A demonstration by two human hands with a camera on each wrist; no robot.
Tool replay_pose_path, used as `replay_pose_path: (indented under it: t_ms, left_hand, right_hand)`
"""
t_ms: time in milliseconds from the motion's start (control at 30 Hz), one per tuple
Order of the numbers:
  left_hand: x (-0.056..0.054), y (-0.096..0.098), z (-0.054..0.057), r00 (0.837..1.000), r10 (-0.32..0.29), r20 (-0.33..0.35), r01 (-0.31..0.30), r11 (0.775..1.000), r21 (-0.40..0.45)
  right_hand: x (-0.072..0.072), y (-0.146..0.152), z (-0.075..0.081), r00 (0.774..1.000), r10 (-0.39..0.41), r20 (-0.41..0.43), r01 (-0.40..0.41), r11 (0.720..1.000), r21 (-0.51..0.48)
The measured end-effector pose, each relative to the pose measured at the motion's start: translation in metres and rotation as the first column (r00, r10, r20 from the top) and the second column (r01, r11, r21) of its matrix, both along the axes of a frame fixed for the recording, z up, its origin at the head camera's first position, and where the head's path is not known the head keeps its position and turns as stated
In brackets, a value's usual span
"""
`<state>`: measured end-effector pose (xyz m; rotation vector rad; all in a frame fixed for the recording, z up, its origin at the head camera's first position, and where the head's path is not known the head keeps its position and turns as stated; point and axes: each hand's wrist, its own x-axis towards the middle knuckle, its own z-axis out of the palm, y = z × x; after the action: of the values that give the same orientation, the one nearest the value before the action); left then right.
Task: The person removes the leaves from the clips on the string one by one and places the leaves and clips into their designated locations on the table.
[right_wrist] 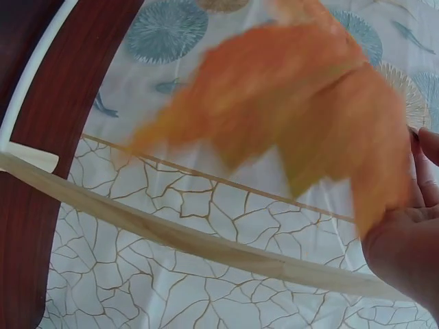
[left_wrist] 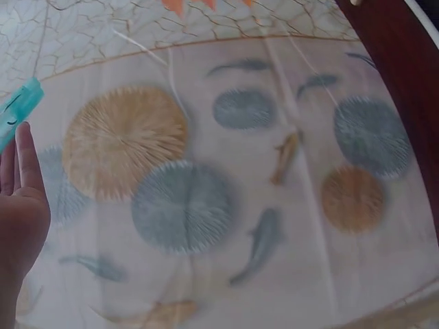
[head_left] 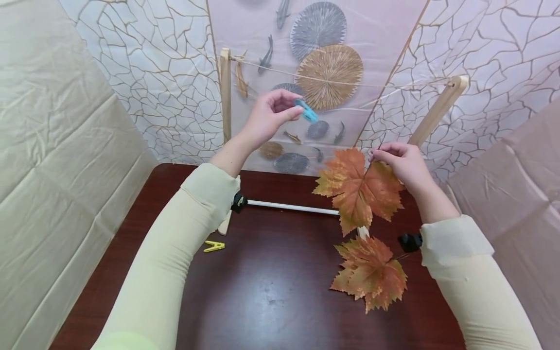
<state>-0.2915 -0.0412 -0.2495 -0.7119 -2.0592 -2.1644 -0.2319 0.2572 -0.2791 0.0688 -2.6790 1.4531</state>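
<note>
In the head view my left hand pinches a light blue clothespin in front of the hanging cloth; the clothespin also shows at the left edge of the left wrist view. My right hand holds an orange maple leaf by its stem, the blade hanging down. In the right wrist view that leaf is blurred beside the hand. A second orange leaf lies on the table below it. Above both hands a thin string runs between two wooden posts.
The left wooden post and the tilted right post flank the hands. A white rod crosses low between them. On the dark table a yellow clothespin lies at left. Patterned cloth encloses the back.
</note>
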Motion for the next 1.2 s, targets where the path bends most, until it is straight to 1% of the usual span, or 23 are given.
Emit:
replay_pose_path:
  t_ms: [100,200,267,400,467,600,733,900,1000,1067,1133,1200]
  left_hand:
    - [0.002,-0.011,-0.007,1.0,0.01,0.008,-0.009,0.998,-0.064]
    - [0.005,-0.022,-0.014,1.0,0.012,0.022,-0.009,0.991,-0.134]
    - [0.006,-0.028,-0.018,1.0,0.01,0.029,-0.005,0.986,-0.169]
    - [0.009,-0.041,-0.027,0.999,0.005,0.046,0.005,0.976,-0.217]
    - [0.011,-0.046,-0.031,0.999,-0.009,0.044,0.02,0.972,-0.235]
    - [0.015,-0.057,-0.04,0.999,-0.043,0.029,0.049,0.97,-0.239]
    - [0.019,-0.07,-0.051,0.997,-0.053,0.051,0.063,0.973,-0.222]
    - [0.022,-0.09,-0.065,0.994,-0.029,0.101,0.052,0.973,-0.227]
    - [0.025,-0.104,-0.074,0.992,0.005,0.122,0.027,0.967,-0.252]
    - [0.027,-0.114,-0.082,0.992,0.027,0.126,0.009,0.962,-0.273]
    - [0.028,-0.123,-0.089,0.991,0.043,0.129,-0.002,0.954,-0.3]
    - [0.03,-0.132,-0.097,0.989,0.059,0.134,-0.012,0.945,-0.327]
  right_hand:
    - [0.003,0.005,-0.003,1.0,0.008,0.024,-0.007,0.998,-0.056]
    - [0.005,0.009,-0.007,0.999,0.004,0.033,-0.001,0.994,-0.113]
    - [0.005,0.012,-0.01,1.0,0.002,0.03,0.003,0.991,-0.137]
    - [0.006,0.017,-0.016,1.0,0.006,0.015,-0.004,0.989,-0.148]
    - [0.006,0.019,-0.017,1.0,0.018,0.011,-0.016,0.987,-0.159]
    - [0.008,0.023,-0.02,0.999,0.041,0.009,-0.039,0.986,-0.161]
    - [0.011,0.028,-0.023,0.998,0.06,0.03,-0.055,0.987,-0.149]
    - [0.014,0.038,-0.03,0.993,0.078,0.092,-0.061,0.983,-0.171]
    - [0.016,0.044,-0.035,0.989,0.099,0.111,-0.069,0.967,-0.245]
    - [0.017,0.047,-0.039,0.989,0.102,0.111,-0.069,0.96,-0.27]
    - [0.019,0.051,-0.043,0.989,0.097,0.11,-0.064,0.961,-0.268]
    - [0.021,0.054,-0.047,0.991,0.08,0.108,-0.052,0.968,-0.244]
